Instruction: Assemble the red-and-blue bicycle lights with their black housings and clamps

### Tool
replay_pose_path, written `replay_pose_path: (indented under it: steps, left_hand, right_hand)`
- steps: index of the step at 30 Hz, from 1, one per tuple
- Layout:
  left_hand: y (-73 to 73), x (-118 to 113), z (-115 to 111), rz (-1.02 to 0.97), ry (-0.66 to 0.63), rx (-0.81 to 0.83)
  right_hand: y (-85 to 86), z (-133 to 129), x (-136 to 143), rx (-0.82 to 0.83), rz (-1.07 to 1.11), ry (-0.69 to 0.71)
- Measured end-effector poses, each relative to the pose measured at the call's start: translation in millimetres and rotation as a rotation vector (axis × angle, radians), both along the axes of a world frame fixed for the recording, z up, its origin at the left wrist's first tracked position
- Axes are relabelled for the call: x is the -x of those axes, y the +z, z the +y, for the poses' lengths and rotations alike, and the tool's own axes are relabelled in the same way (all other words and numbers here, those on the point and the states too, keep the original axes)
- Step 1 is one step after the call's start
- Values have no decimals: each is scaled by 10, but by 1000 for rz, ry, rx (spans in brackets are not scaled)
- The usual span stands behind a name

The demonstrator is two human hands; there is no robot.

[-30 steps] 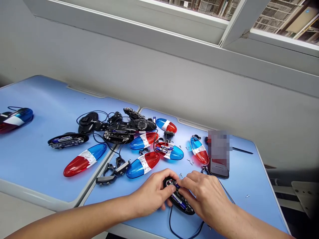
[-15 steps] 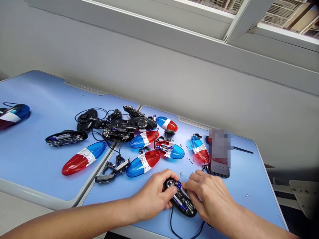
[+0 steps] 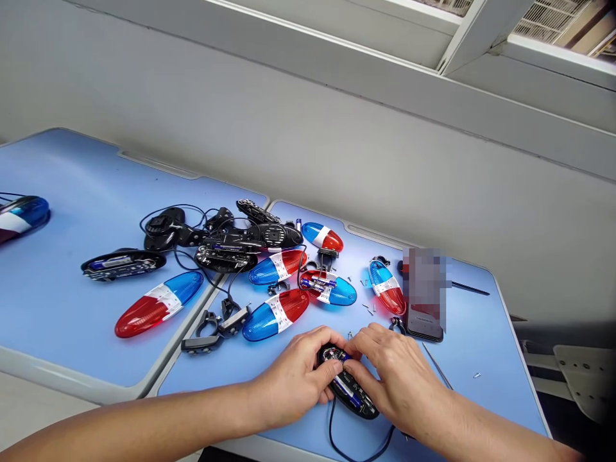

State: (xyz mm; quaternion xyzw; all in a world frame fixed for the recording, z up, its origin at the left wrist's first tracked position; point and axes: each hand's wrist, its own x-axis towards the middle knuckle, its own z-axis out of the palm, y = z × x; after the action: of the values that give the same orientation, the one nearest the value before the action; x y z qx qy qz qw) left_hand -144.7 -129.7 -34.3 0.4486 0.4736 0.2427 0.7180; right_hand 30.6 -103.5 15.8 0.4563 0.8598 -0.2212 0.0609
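My left hand (image 3: 305, 369) is closed around the upper left side of a black oval bicycle-light base (image 3: 368, 405), its thumb lying over the inner face. One blue-and-silver battery (image 3: 347, 390) lies in the lower slot of this base. At the upper slot, the thumb and fingers of my right hand (image 3: 392, 369) pinch a second battery, mostly hidden by the fingers. A black cable (image 3: 332, 433) loops down from the base. Beyond my hands lie red-and-blue light covers (image 3: 276, 316) with white middles.
More open black bases (image 3: 124, 264) with batteries and cables lie left and centre. Black clamps (image 3: 216, 330) sit near the table joint. Small screws (image 3: 369, 308) are scattered about. On the right are a phone (image 3: 424, 328) and a thin metal rod (image 3: 437, 366).
My right fingers have shifted left and up along the base, and their thumb now pinches the upper battery near its end. More of the upper slot shows. My left hand keeps its hold.
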Motion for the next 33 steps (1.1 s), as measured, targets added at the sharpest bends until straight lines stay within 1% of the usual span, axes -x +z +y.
replay_pose_path:
  steps: [3,6,8,10,13,15,20,25,27,28,30,33]
  left_hand:
    - [-1,-6,-17,10,15,-11]
    - [0,9,-8,57,41,-32]
    - [-3,23,13,67,26,-55]
    - [-6,36,37,57,-18,-58]
    - [-6,50,63,64,-57,-38]
    - [1,54,71,78,-61,-35]
    - [16,48,75,85,-55,-24]
    - [-36,52,56,80,-59,-61]
    - [-58,53,50,75,-49,-72]
    - [-63,53,50,74,-48,-74]
    - [-62,53,53,70,-51,-74]
    - [-33,51,63,61,-57,-56]
  right_hand:
    - [12,13,-11,27,-18,14]
    - [1,18,-49,67,-22,-14]
    - [-2,27,-85,74,-8,-30]
    - [-2,41,-125,50,56,-19]
    - [-24,52,-187,-6,241,78]
    - [-60,46,-219,-42,322,156]
    - [-129,41,-240,-97,329,223]
    - [-123,89,-208,-82,297,329]
    - [-136,93,-196,-71,293,344]
    - [-146,88,-190,-59,301,326]
    - [-168,67,-179,-14,352,219]
    - [-163,40,-153,84,378,-68]
